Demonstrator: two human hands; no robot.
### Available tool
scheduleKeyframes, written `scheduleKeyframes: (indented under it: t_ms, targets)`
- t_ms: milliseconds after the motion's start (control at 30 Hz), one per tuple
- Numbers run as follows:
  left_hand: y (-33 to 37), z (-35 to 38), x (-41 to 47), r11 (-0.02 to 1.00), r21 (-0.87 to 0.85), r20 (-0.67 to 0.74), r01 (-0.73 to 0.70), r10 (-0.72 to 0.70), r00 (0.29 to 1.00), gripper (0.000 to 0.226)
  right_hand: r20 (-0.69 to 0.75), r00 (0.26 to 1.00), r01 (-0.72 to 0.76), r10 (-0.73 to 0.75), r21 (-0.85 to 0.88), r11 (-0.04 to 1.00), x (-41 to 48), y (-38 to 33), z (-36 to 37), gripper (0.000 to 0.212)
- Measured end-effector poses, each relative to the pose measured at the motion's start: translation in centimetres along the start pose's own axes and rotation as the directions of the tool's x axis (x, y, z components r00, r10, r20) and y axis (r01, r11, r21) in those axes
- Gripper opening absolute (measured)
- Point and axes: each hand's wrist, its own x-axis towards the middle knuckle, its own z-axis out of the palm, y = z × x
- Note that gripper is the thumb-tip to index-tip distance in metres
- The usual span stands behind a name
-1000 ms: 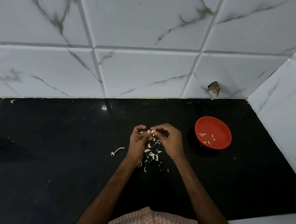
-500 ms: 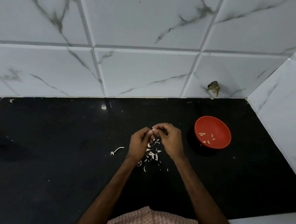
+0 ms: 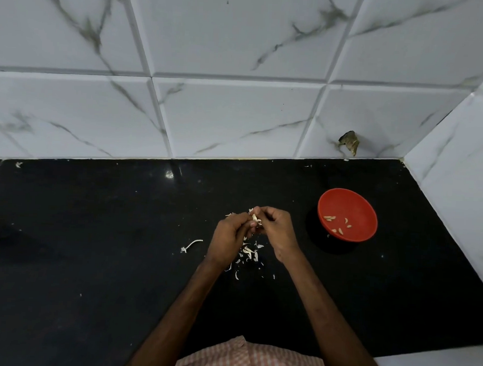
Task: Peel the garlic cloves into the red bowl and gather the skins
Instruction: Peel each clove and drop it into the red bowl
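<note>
Head view: garlic clove (image 3: pixel 254 217) was pinched by left hand (image 3: pixel 228 235) and right hand (image 3: pixel 274 230) directly over the skins (image 3: pixel 248 251), likely so peel would land in one heap.

Garlic clove (image 3: pixel 254 217) held; skins (image 3: pixel 248 250) beneath; red bowl (image 3: pixel 356 205) (peeled cloves (image 3: pixel 329 217) inside).

One red bowl (image 3: pixel 354 205); perhaps six peeled cloves (image 3: pixel 340 231) inside; one clove (image 3: pixel 254 217) held; one stalk (image 3: pixel 192 244); skins (image 3: pixel 248 250) too many to count

Behind fingers (image 3: pixel 264 212), garlic clove (image 3: pixel 254 217) mostly hidden; shirt (image 3: pixel 253 362) cropped below.
</note>
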Motion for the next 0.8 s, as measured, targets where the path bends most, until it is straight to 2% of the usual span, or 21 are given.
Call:
scheduleKeyframes:
  t_ms: [133, 267, 400, 533, 600, 800]
  targets:
    - [-0.3, 0.2, 0.0, 0.995, -0.092, -0.047, 0.034, -0.039, 0.998, 0.018, 0.053, 0.997, 0.054, -0.054, 0.0, 0.999, 0.1, 0.2, -0.1, 0.014]
    - [-1.0, 0.2, -0.1, 0.999, -0.002, -0.033, 0.049, -0.049, 0.998, 0.02, 0.1, 0.995, 0.028, -0.029, 0.014, 1.0, -0.1, 0.0, -0.5, 0.023]
    - [-0.5, 0.0, -0.2, 0.999, 0.013, -0.03, 0.047, -0.047, 0.998, 0.024, 0.151, 0.984, 0.114, -0.097, -0.108, 0.988, 0.0, 0.1, -1.2, 0.019]
    - [-0.2, -0.3, -0.1, 0.999, 0.039, -0.056, 0.029, -0.026, 0.998, 0.017, 0.134, 0.978, 0.189, -0.159, -0.25, 0.95, 0.3, 0.6, -1.3, 0.017]
    - [-0.3, -0.3, -0.1, 0.998, 0.04, -0.062, 0.042, -0.04, 0.997, 0.022, 0.125, 0.977, 0.206, -0.175, -0.304, 0.93, 0.3, 0.5, -1.1, 0.018]
    - [-0.8, -0.2, -0.1, 0.997, -0.037, -0.05, 0.062, -0.064, 0.997, 0.016, 0.098, 0.987, 0.148, -0.126, -0.267, 0.952, -0.1, 0.0, -0.3, 0.023]
